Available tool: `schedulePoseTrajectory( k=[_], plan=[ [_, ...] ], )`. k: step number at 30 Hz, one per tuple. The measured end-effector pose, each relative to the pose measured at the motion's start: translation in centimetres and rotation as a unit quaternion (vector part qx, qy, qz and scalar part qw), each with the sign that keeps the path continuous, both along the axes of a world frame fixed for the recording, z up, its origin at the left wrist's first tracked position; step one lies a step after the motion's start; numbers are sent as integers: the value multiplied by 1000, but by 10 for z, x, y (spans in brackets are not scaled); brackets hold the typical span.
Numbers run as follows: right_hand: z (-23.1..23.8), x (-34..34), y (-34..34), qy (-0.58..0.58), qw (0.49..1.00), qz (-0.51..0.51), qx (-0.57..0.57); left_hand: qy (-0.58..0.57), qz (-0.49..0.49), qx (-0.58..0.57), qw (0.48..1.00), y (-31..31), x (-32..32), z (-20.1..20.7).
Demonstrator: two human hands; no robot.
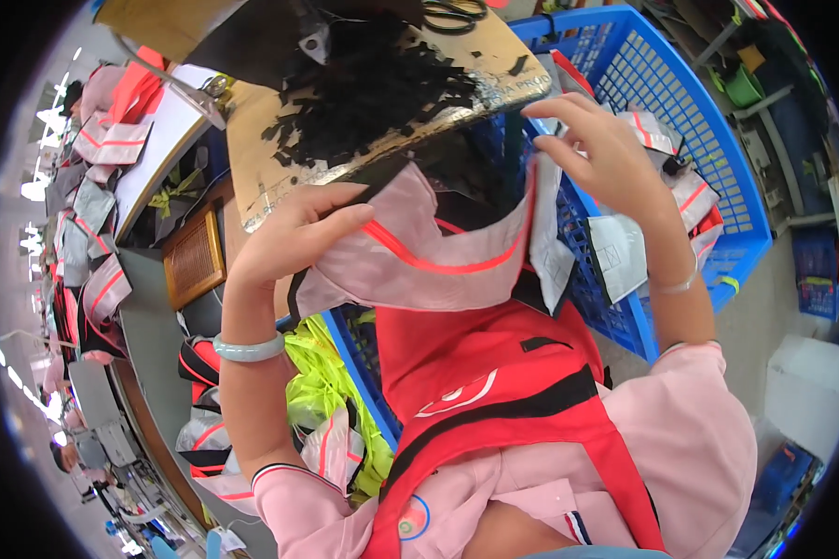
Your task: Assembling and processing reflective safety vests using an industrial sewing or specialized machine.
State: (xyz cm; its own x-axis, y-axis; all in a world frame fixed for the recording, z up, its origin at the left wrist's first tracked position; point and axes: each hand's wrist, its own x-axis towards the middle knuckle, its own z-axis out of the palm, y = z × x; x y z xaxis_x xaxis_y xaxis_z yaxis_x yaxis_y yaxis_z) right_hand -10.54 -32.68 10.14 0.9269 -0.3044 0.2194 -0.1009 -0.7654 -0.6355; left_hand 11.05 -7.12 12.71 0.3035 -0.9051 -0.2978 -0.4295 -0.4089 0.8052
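Room to pass above striped fabric point(438, 290); blue basket point(662, 79) (lattice-walled) blocks right.

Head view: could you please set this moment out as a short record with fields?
Left hand: thumb on pale fabric with a red stripe; grip unclear
Right hand: open, thumb and finger apart, near the fabric's right end
Work surface: brown, bearing black scraps and black-handled scissors
Blue basket: at right, holding more striped pieces
Bright yellow fabric: bundled, lower left
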Motion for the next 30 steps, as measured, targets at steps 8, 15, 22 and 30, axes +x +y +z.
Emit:
schedulePoseTrajectory(
  k=[8, 15, 22, 30],
  plan=[
    [4, 42, 126, -184, 968, 114, -128, -79, -98, -89, 988, -14, -22, -5],
    [-12, 59, 106, -52, 984, 82, -151, 185, 111, -85, 973, 1, -29, -15],
    [6, 53, 56, -51, 994, 83, 40, -98, 168, -169, 966, 15, -29, -54],
    [26, 81, 42, -36, 995, 94, -11, -152, 156, -204, 954, -8, -10, -5]
  ],
)
